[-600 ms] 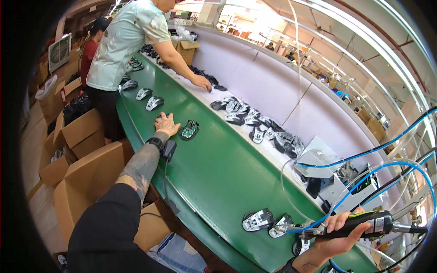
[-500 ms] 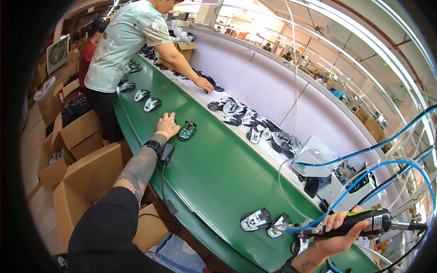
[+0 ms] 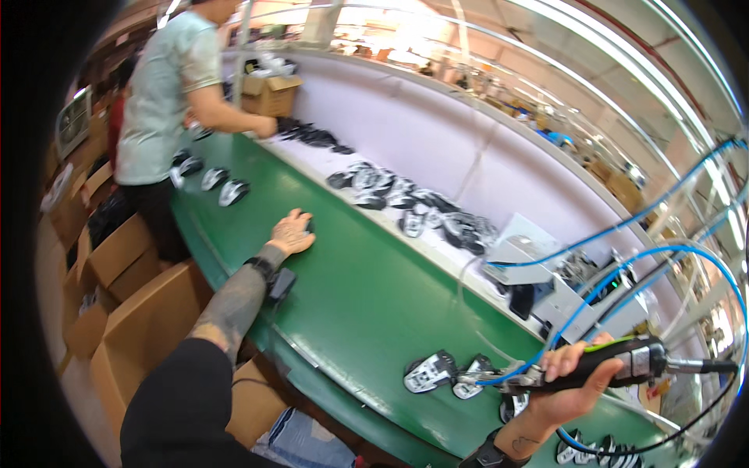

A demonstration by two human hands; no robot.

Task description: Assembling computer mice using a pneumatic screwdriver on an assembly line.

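A small dark part (image 3: 310, 225) lies at the left hand (image 3: 291, 233), over the green table (image 3: 367, 300); the hand hides most of it, so I cannot tell whether the fingers are closed on it. The right hand (image 3: 576, 391) has its fingers clamped around a black power tool (image 3: 630, 362) (a blue hose (image 3: 672, 249) curves above it), near the white-and-black mouse shells (image 3: 431, 373). Farther off, more shells (image 3: 382, 181) lie crowded on a white ledge (image 3: 309, 158), and another person (image 3: 160, 109) reaches toward dark pieces (image 3: 314, 137) there.
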